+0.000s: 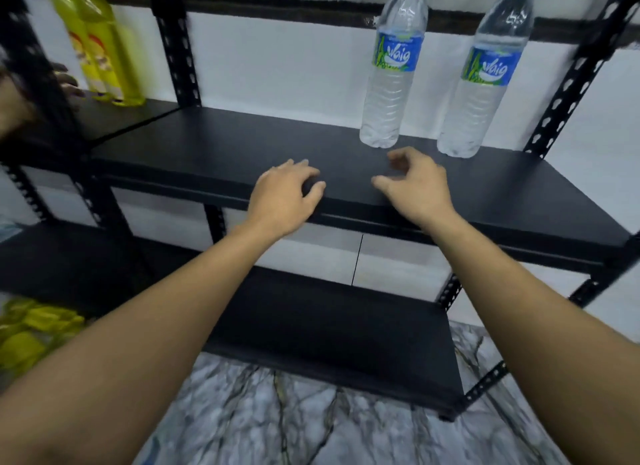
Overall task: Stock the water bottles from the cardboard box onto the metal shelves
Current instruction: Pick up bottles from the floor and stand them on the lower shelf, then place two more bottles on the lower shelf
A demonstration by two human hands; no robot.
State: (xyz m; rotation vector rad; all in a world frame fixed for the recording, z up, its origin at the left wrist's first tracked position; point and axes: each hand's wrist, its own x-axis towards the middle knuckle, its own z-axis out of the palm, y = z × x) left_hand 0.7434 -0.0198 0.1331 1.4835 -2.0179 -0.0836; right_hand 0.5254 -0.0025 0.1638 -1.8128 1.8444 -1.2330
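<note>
Bottles [391,80] stand at the shelf's [225,153] right end. Left grip [284,194] and right grip [415,187] hover empty and loosely curled at its front edge. The right could topple one.

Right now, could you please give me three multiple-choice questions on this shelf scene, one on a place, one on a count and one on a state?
1. Where are the water bottles?
A. On the marble floor.
B. Toward the right end of the black shelf board.
C. On the lowest board.

2. How many water bottles are in view?
A. One.
B. Two.
C. Four.

3. How do they sit?
A. Lying down.
B. Stacked.
C. Upright.

Answers: 1 B, both bases rest on that board, right of its middle; 2 B, two blue-labelled bottles show; 3 C, each stands on its base.
</note>
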